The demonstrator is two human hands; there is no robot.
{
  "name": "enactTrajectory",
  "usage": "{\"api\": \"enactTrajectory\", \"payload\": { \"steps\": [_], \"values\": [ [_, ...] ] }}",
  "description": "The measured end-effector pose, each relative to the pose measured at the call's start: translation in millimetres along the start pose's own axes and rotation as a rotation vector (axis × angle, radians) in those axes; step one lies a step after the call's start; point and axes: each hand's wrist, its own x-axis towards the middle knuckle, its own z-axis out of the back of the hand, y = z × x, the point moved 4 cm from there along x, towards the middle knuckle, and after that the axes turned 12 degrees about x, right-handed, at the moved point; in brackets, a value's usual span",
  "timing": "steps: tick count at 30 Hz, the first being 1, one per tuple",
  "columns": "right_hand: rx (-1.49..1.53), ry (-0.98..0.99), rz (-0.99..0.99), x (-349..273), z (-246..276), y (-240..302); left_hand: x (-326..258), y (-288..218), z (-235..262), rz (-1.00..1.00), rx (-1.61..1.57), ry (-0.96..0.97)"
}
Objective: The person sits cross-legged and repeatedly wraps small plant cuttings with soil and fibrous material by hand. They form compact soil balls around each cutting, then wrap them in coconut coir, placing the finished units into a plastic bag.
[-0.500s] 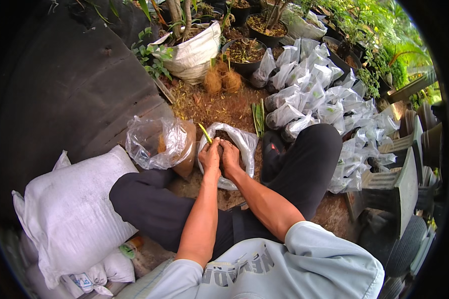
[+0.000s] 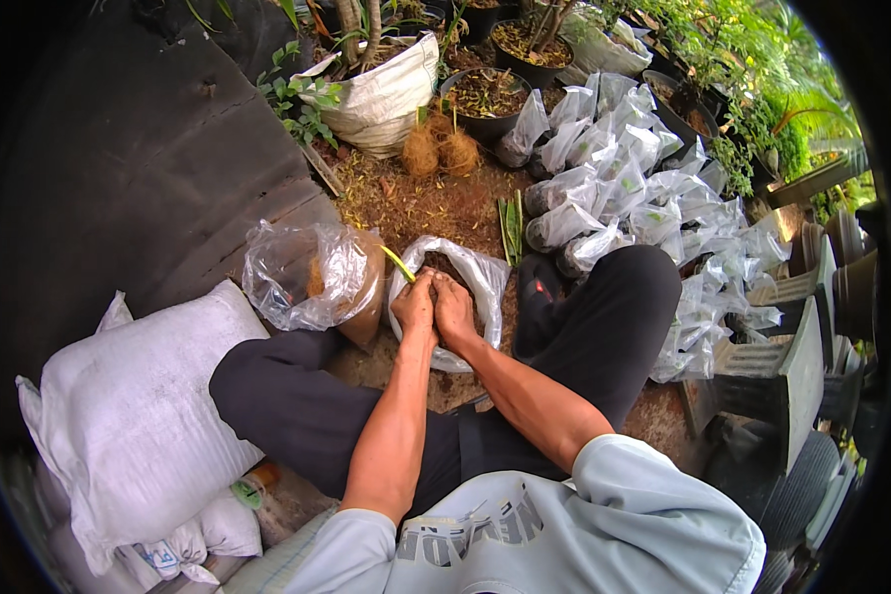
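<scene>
the person sits on the ground with knees spread, and both hands meet inside the mouth of a small clear plastic bag (image 2: 477, 282) half filled with dark soil. the left hand (image 2: 415, 304) and the right hand (image 2: 454, 308) lie side by side, touching, fingers curled down and pressed into the soil; whether either closes around anything cannot be told, since the fingertips are buried. a thin green shoot (image 2: 399, 263) sticks up just beyond the left hand, at the bag's far rim.

the step looks like firming soil around the shoot. the next move would likely call for gentle, even pressure so the shoot stands straight and the thin plastic does not tear.

just left of the left hand sits a larger clear bag (image 2: 307, 272) holding brown material. beyond and right of the right hand lies a crowd of filled clear bags (image 2: 624, 188). a white sack (image 2: 134, 416) rests well left of the left forearm.
</scene>
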Motion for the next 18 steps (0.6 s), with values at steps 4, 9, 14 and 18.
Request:
{"api": "enactTrajectory", "payload": {
  "steps": [4, 9, 14, 18],
  "values": [
    [0.032, -0.089, 0.117, 6.9, -6.6, 2.6, 7.2, -1.8, -1.9, 0.005, -0.038, 0.007],
    [-0.053, 0.041, -0.163, -2.5, 2.0, 9.8, 10.3, 7.9, 2.1, -0.002, 0.057, -0.051],
    [-0.083, 0.016, -0.187, -7.0, 6.1, 6.1, 12.7, 14.6, 5.0, 0.094, 0.204, -0.107],
    [0.466, -0.165, -0.412, 6.1, 2.2, -17.0, 5.2, 4.0, 1.8, -0.07, 0.417, -0.189]
  ]
}}
